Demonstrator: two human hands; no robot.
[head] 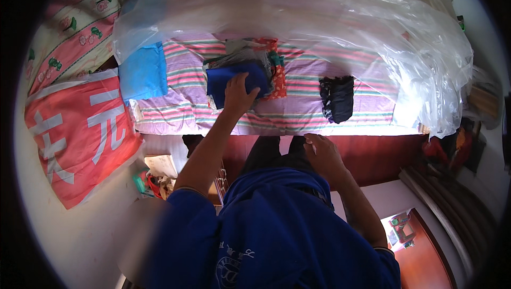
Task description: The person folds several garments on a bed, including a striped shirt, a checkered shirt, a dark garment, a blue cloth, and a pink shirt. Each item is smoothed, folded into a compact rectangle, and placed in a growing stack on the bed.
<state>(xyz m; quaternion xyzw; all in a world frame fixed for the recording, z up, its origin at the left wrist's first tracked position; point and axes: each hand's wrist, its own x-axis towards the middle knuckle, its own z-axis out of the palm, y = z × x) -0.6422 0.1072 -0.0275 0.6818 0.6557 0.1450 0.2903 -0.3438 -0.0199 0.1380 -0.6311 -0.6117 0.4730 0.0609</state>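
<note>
My left hand [239, 95] lies palm down on a folded dark blue cloth [217, 83], thumb spread from the fingers. This blue cloth tops a pile of folded fabrics, with a grey patterned cloth [243, 58] and a red patterned cloth [280, 85] showing from under it. Lower down, my right hand [324, 152] hangs at the near edge of the bed with fingers loosely bent and nothing visible in it. To the right of the pile, a folded black garment [339, 99] rests on the striped bedsheet [301, 109].
Clear plastic sheeting [423, 61] drapes over the bed's far side and right end. A light blue cloth [143, 73] lies at the left end. Beyond it hang a red banner bearing writing [84, 137] and a floral curtain [68, 37]. Rolled material [439, 209] leans at lower right.
</note>
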